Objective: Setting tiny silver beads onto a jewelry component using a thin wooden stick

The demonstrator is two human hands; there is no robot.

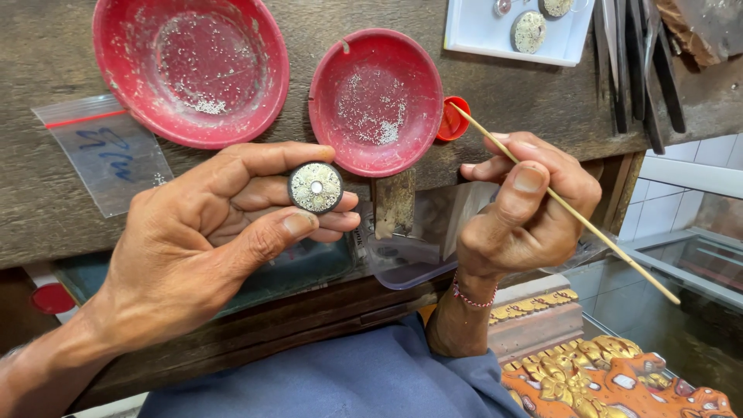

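My left hand (209, 232) holds a small round ornament (316, 187) between thumb and fingers; its dark rim surrounds a pale, stone-studded face with a light centre. My right hand (522, 213) grips a thin wooden stick (569, 207) like a pen. The stick's tip rests at a tiny red cap (451, 118) beside the smaller red bowl (377, 101). Both bowls hold scattered tiny pale stones; the larger red bowl (190, 66) stands at the upper left.
A white tray (480, 31) with round studded pieces sits at the top. Dark metal tools (642, 70) lie at the upper right. A clear zip bag (108, 151) lies on the wooden bench (46, 46). A gilded orange carving (604, 379) is below right.
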